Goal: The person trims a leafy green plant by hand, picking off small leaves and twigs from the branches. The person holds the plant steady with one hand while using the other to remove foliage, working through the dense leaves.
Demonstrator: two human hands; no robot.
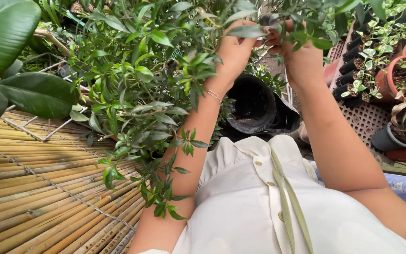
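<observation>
Two hands up in the foliage, head view only. Left hand (235, 49) raised, fingers curled in and pinched around a leafy twig (247, 31) of the shrub (142, 70); thin bracelet (214, 96) on the wrist. Right hand (299, 56) just beside it, fingers bent close together at the same twig, tips touching something small and dark (269, 20) — cannot tell what, leaves cover it. Both hands nearly touching at the fingertips. Exact grip of the right hand partly hidden by leaves.

Shrub: dense, small glossy pointed green leaves, thin stems, branches drooping down over the left forearm; fills upper centre of view. Big rubber-plant leaves (5, 51) at far left. Black plastic pot (252, 106) below the hands, between the forearms, dark inside. Bamboo mat (38, 188) at lower left. Small black nursery pots with variegated plants (360, 66) on a plastic grid tray (365, 120) at right, terracotta pot (393, 73) beside them. White buttoned shirt (240, 202) at bottom.
</observation>
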